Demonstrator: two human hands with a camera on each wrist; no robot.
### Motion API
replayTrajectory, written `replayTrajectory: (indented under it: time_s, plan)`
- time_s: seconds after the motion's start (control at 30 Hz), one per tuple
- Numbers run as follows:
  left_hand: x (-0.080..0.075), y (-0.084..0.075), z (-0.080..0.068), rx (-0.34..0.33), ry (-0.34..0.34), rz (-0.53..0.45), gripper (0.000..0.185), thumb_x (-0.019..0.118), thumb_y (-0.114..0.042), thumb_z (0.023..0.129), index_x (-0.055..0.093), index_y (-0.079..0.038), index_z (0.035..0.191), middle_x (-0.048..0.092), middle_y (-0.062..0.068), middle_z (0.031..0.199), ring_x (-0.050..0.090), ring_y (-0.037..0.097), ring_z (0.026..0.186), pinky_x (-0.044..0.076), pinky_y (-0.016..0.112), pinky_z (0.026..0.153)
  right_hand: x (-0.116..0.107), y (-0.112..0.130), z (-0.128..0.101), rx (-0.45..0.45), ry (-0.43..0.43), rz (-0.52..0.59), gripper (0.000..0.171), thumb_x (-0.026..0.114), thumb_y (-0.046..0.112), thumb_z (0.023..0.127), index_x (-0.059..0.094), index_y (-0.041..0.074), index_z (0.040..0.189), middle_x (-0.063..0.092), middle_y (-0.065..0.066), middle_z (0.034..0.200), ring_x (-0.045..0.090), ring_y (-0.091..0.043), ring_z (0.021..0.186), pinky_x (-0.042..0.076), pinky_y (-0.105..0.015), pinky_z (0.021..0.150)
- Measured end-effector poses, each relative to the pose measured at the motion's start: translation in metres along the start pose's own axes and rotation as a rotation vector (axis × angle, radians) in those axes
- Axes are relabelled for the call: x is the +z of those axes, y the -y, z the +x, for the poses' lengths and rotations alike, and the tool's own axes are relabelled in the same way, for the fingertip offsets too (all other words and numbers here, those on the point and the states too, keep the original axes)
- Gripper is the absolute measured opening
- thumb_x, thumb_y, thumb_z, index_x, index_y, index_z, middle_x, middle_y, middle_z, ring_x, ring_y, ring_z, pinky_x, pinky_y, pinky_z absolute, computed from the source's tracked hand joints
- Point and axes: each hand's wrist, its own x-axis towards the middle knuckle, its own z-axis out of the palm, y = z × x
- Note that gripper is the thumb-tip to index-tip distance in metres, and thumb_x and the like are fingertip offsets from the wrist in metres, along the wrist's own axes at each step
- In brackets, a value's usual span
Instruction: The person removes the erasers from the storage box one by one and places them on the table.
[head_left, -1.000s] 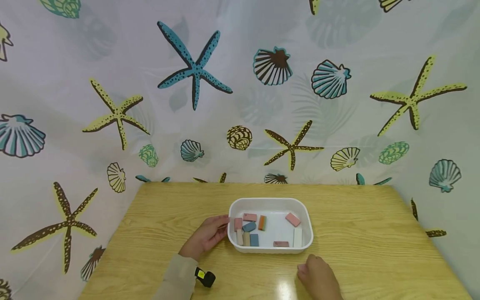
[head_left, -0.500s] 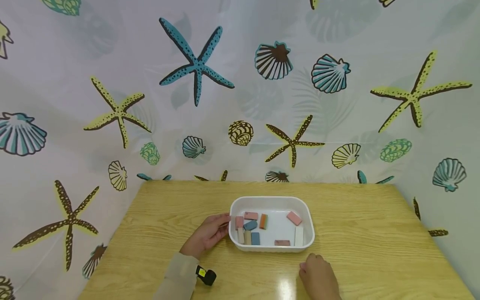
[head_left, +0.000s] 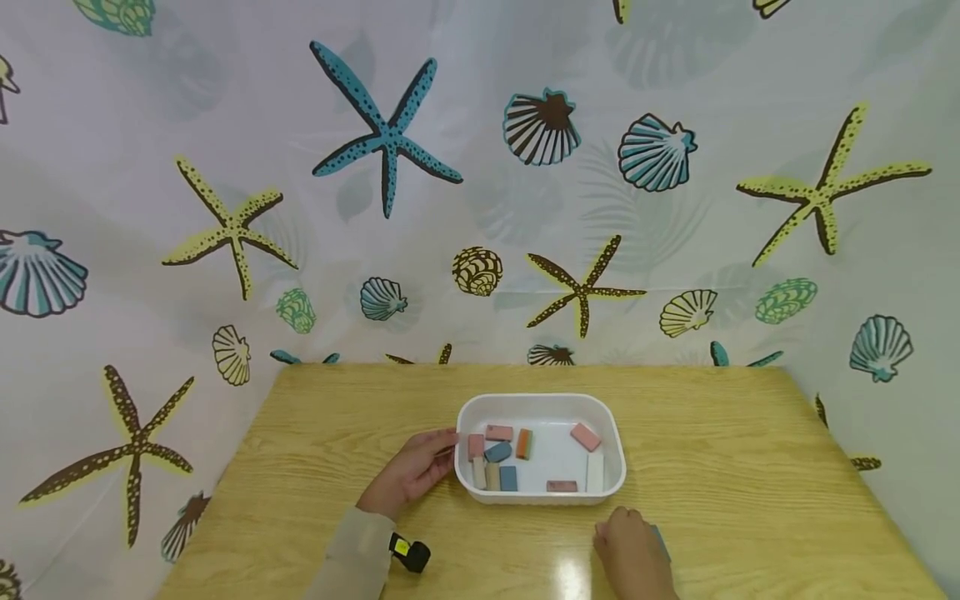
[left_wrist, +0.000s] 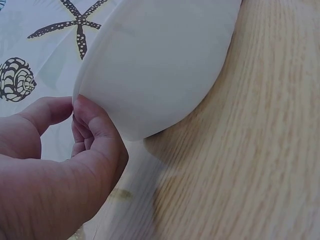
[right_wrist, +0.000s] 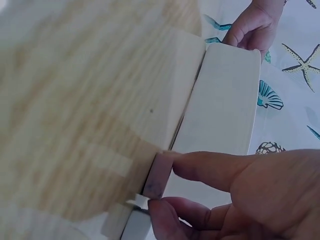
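Leftward, the left hand (head_left: 414, 475) is pinching the tray (head_left: 553, 443) at its left rim; at near right, the right hand (head_left: 633, 547) is grasping a pink block (right_wrist: 158, 176), presumably light, firm, best held endwise; a blue block (head_left: 662, 541) is lying farther right.

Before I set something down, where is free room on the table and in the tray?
Bare table: right of the tray, behind it to the curtain, left of the left hand. Inside: just left of the white block. Crowded: the tray's left end, by blocks; beside the right hand, by a blue piece.
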Motion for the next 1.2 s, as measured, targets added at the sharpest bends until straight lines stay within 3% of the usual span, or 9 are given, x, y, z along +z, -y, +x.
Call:
replayTrajectory:
  time_s: [0.1,0.27,0.37,0.5,0.7,0.8,1.03,1.2]
  plan:
    - [0.0,0.0,0.001,-0.001,0.012,-0.008,0.041,0.053,-0.012,0.095,0.043,0.01,0.128,0.056,0.011,0.107,0.055,0.012,0.087,0.049,0.022,0.078,-0.004,0.0,-0.001,0.022,0.024,0.04,0.026,0.069,0.013,0.083,0.052,-0.003,0.071,0.047,-0.008,0.066,0.052,-0.021,0.06,0.048,-0.034,0.054]
    - [-0.001,-0.001,0.002,0.007,0.008,-0.011,0.043,0.053,-0.011,0.095,0.041,0.012,0.129,0.057,0.01,0.103,0.055,0.011,0.086,0.049,0.02,0.075,-0.011,0.005,-0.005,-0.03,-0.027,0.056,0.023,0.066,0.011,0.085,0.055,-0.003,0.07,0.049,-0.007,0.065,0.053,-0.022,0.059,0.049,-0.035,0.055]
    - [-0.003,-0.001,0.001,-0.003,0.014,0.001,0.044,0.054,-0.012,0.094,0.042,0.011,0.129,0.057,0.011,0.105,0.055,0.011,0.086,0.049,0.021,0.076,-0.021,0.012,-0.008,-0.044,0.008,0.093,0.021,0.065,0.013,0.086,0.058,0.0,0.072,0.051,-0.004,0.066,0.053,-0.02,0.06,0.048,-0.036,0.056]
    - [-0.004,-0.001,0.0,-0.014,0.025,0.003,0.046,0.055,-0.014,0.094,0.041,0.01,0.13,0.056,0.011,0.108,0.055,0.011,0.088,0.049,0.021,0.078,-0.037,0.024,-0.008,-0.063,0.073,0.276,0.015,0.065,0.018,0.086,0.063,0.004,0.08,0.058,0.003,0.071,0.055,-0.012,0.065,0.049,-0.028,0.059]
    - [-0.005,-0.002,0.001,-0.009,0.039,-0.011,0.044,0.054,-0.013,0.094,0.042,0.01,0.13,0.056,0.012,0.109,0.056,0.012,0.089,0.049,0.022,0.08,-0.046,0.038,0.01,-0.085,-0.001,0.427,0.007,0.067,0.015,0.086,0.068,0.009,0.085,0.063,0.004,0.075,0.057,-0.006,0.069,0.049,-0.021,0.061]
    - [-0.006,-0.001,0.001,-0.005,0.043,-0.019,0.043,0.053,-0.012,0.095,0.042,0.01,0.13,0.056,0.012,0.108,0.056,0.012,0.089,0.049,0.022,0.08,-0.044,0.037,0.022,-0.057,0.009,0.489,0.011,0.065,0.017,0.088,0.069,0.007,0.09,0.066,0.0,0.082,0.059,-0.009,0.073,0.05,-0.023,0.063]
    - [-0.007,0.001,0.001,-0.001,0.045,-0.018,0.043,0.053,-0.012,0.095,0.042,0.01,0.13,0.056,0.012,0.108,0.055,0.011,0.088,0.049,0.021,0.078,-0.037,0.027,0.05,-0.004,0.137,0.756,0.029,0.056,0.02,0.094,0.064,-0.006,0.103,0.065,-0.013,0.091,0.064,-0.022,0.084,0.053,-0.032,0.073]
    - [-0.009,0.003,0.001,0.006,0.049,-0.008,0.042,0.052,-0.012,0.095,0.042,0.011,0.13,0.056,0.012,0.107,0.056,0.011,0.087,0.049,0.021,0.077,-0.03,0.03,0.066,0.06,0.159,0.892,0.03,0.055,0.016,0.094,0.061,-0.011,0.103,0.063,-0.019,0.095,0.064,-0.029,0.089,0.052,-0.037,0.079]
